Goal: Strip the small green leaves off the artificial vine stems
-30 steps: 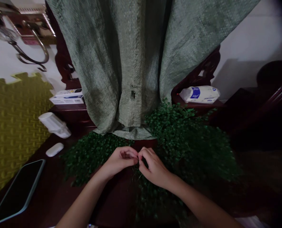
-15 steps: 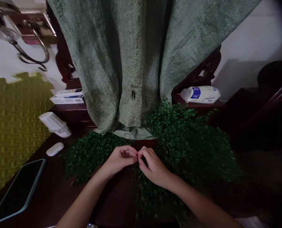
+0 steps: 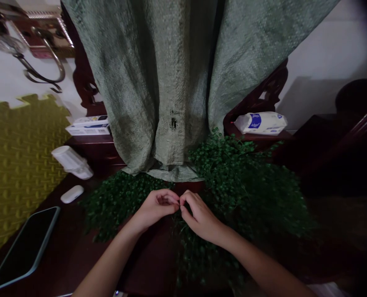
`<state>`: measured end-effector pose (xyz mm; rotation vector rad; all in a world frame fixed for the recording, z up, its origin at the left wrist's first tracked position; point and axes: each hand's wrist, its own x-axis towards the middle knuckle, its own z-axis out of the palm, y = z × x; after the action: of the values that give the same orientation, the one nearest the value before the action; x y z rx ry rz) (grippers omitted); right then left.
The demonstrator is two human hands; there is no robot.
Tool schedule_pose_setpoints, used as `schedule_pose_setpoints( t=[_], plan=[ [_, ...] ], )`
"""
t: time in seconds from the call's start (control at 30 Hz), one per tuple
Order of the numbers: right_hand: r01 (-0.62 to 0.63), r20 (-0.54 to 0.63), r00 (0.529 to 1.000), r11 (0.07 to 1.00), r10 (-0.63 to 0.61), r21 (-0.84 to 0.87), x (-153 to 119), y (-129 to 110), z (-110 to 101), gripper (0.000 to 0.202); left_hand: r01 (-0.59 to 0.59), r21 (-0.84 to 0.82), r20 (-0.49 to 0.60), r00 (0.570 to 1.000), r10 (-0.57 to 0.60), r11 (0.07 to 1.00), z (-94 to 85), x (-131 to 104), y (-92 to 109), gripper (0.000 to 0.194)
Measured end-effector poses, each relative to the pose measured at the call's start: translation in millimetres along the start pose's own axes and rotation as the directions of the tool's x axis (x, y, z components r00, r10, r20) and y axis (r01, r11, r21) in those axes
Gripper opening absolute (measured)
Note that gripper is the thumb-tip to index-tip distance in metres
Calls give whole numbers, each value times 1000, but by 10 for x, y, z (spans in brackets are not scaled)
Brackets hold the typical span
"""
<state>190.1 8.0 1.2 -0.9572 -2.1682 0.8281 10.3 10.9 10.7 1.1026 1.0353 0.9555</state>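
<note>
My left hand (image 3: 156, 207) and my right hand (image 3: 198, 214) meet at the fingertips in the middle of the view. Both are closed in a pinch, thumbs against the fingers; whatever lies between the tips is too small to make out. Beneath and beside the right hand spreads a large heap of green sprigs with small round heads (image 3: 248, 185). A smaller heap of the same greenery (image 3: 115, 202) lies to the left of my left hand. Some thin stems hang below the right hand, and whether they reach the fingertips cannot be told.
A grey-green woven cloth (image 3: 171, 82) hangs behind the dark red table (image 3: 78, 247). On the left are a phone (image 3: 25, 247), a white oval case (image 3: 72, 194), a white ribbed container (image 3: 72, 161) and a small box (image 3: 88, 126). A tissue pack (image 3: 264, 123) lies at right.
</note>
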Motion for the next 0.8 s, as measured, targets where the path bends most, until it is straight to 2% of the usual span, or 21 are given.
schedule_pose_setpoints(
  t=[0.43, 0.8],
  plan=[
    [7, 10, 1000, 1000, -7, 17, 7, 17, -3, 14, -1, 24, 2, 1000, 1, 1000, -2, -1, 10, 16],
    [36, 9, 999, 997, -36, -74, 8, 23, 10, 14, 8, 27, -8, 1000, -8, 1000, -5, 8, 0, 16]
  ],
)
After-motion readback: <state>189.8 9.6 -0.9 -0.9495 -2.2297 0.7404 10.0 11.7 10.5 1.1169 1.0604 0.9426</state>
